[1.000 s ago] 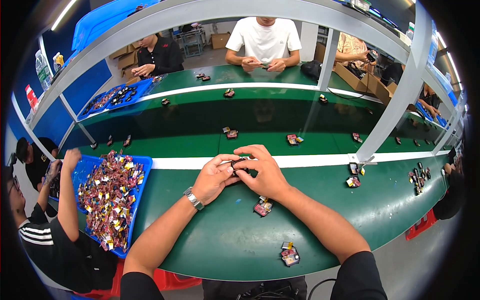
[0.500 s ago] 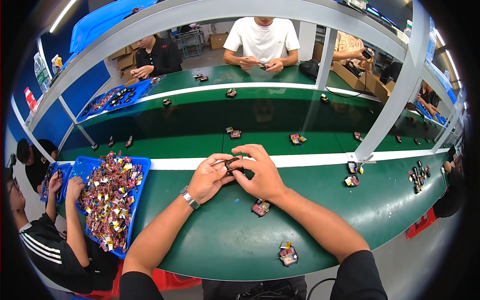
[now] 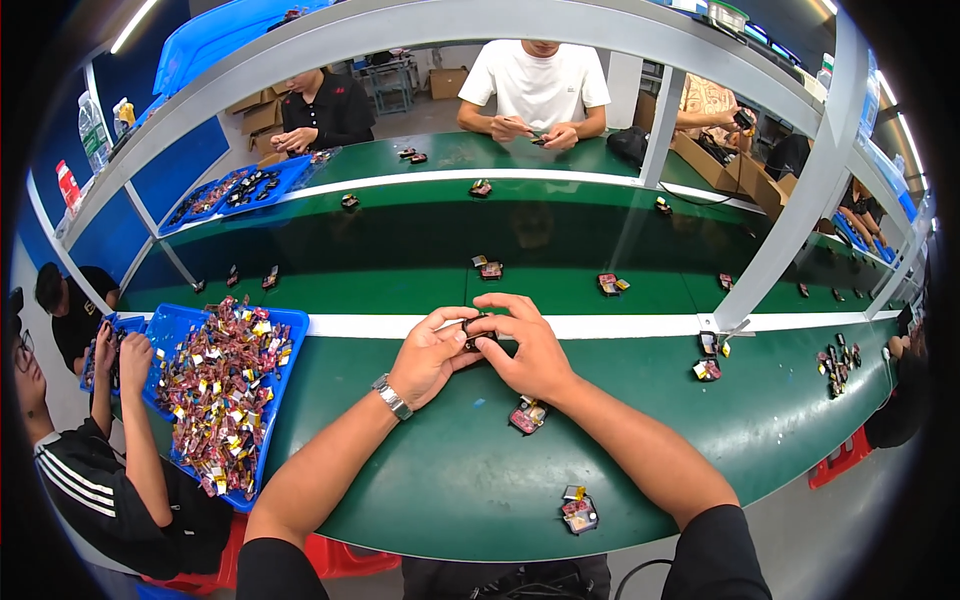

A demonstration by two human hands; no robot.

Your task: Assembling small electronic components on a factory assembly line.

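Observation:
Both of my hands meet over the green table, closed around a small black plastic case [image 3: 477,331]. My left hand [image 3: 428,358], with a metal watch at the wrist, grips it from the left. From the other side my right hand [image 3: 530,350] holds it with thumb and fingers, covering much of it. Just below my right hand lies a small electronic assembly [image 3: 527,415] with a reddish circuit board in a black shell. A similar open assembly [image 3: 578,510] with a yellow-and-silver part sits near the table's front edge.
At the left, a blue tray [image 3: 295,345] is heaped with reddish circuit boards; a co-worker [image 3: 105,480] sits beside it. A white strip [image 3: 370,326] and grey frame post [image 3: 790,180] stand beyond my hands. More assemblies [image 3: 708,369] lie to the right. Co-workers sit across the table.
The black case has been turned between my fingers, and my hands have shifted slightly. The co-worker at the left has drawn a hand back from the tray's rim. The view has swung a little left.

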